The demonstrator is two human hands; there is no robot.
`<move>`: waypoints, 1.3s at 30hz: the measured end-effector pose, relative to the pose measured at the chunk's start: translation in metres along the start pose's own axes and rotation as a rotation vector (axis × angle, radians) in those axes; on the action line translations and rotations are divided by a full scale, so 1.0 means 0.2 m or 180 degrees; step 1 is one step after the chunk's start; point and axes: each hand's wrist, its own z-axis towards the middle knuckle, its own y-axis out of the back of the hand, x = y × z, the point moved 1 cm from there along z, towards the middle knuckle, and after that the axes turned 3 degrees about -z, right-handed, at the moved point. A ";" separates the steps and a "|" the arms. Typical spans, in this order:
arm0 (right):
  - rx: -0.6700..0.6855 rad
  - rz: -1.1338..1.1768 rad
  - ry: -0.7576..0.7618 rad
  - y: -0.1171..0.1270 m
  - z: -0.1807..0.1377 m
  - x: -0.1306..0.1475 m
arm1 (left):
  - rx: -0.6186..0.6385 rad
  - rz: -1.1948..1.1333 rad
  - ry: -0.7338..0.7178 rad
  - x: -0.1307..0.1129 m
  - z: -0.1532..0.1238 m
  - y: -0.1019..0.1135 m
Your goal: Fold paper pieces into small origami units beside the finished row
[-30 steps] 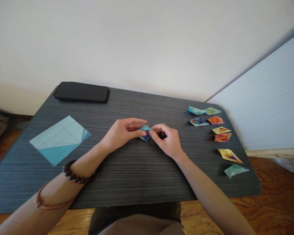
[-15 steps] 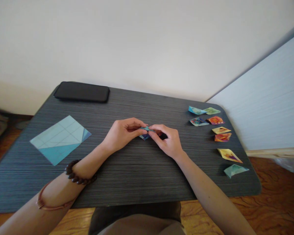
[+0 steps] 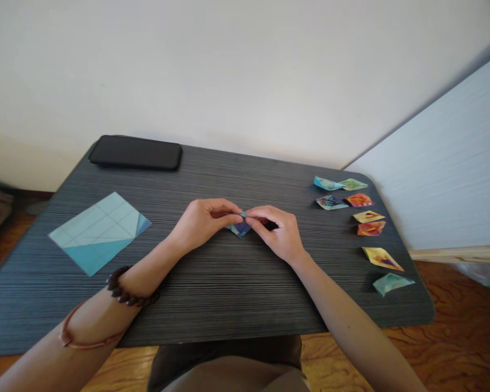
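1. Both hands are meeting over the middle of the tabletop [image 3: 212, 305], pinching a small folded paper [image 3: 239, 228] between them.
2. The left hand [image 3: 202, 220] is closing thumb and fingers [image 3: 228, 219] on the paper's left edge; the right hand [image 3: 278, 231] is clamping its fingertips [image 3: 253, 220] on the top corner.
3. Risk, as I judge it: the piece is tiny and mostly hidden under the fingertips, so a slip could be setting the crease crooked or springing the flaps open.
4. Pressing too hard while the paper is hanging just above the tabletop could be crumpling the point rather than sharpening it.
5. The paper is looking blue and teal with a darker patch, diamond-like, its lower corner pointing toward the person; whether it is touching the tabletop I cannot tell.
6. Off to the right, eight folded pieces [image 3: 367, 218] are lying in a loose column, well apart from the hands.
7. To the left a pale blue creased sheet [image 3: 100, 233] is lying flat, and a dark phone [image 3: 135, 153] is resting at the far edge.
8. A bead bracelet [image 3: 128, 288] is circling the left wrist.
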 end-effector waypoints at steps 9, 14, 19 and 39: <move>0.0021 0.0532 -0.0554 -0.01 0.00 0.00 | -0.0183 -0.0229 0.0133 -0.01 -0.01 0.00; 0.0105 0.0757 -0.0874 0.00 0.01 -0.02 | -0.0266 -0.0214 0.0165 -0.02 -0.01 -0.01; 0.0194 0.0980 -0.0894 0.01 0.02 -0.04 | -0.0254 -0.0243 0.0156 -0.03 -0.01 -0.01; 0.0246 0.0001 -0.0115 0.03 0.03 -0.01 | -0.0289 -0.0112 0.0106 -0.02 -0.01 -0.01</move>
